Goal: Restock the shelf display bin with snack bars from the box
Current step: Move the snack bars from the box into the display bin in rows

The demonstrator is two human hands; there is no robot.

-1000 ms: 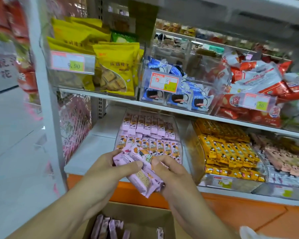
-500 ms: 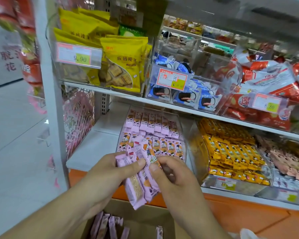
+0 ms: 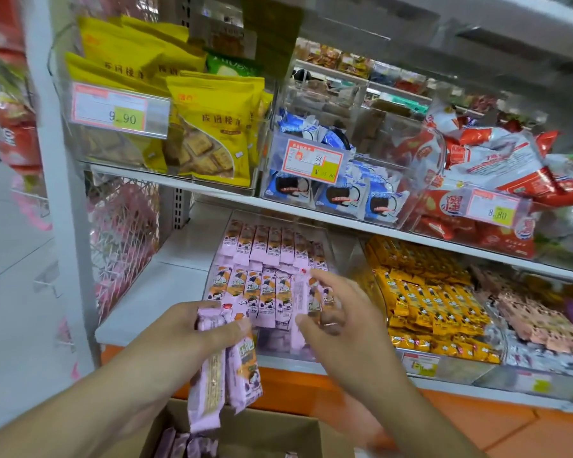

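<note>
My left hand (image 3: 182, 338) grips a bundle of pink-wrapped snack bars (image 3: 224, 368) that hangs down over the cardboard box (image 3: 278, 434). More pink bars (image 3: 182, 446) lie inside the box. My right hand (image 3: 338, 312) pinches a single pink bar (image 3: 299, 292), back side up, over the front row of the clear display bin (image 3: 336, 246). That bin sits on the lower shelf and holds two rows of the same pink bars (image 3: 265, 266), lined up side by side.
A clear bin of yellow bars (image 3: 427, 299) stands right of the pink one, with pinkish packets (image 3: 536, 322) further right. The upper shelf (image 3: 212, 190) carries yellow biscuit bags, blue cookie packs and red packets. An orange base (image 3: 477, 421) runs under the lower shelf.
My hands have parted. The right hand drew one bar out of the bundle and carried it up over the bin's front row; the left keeps the remaining bars lower down.
</note>
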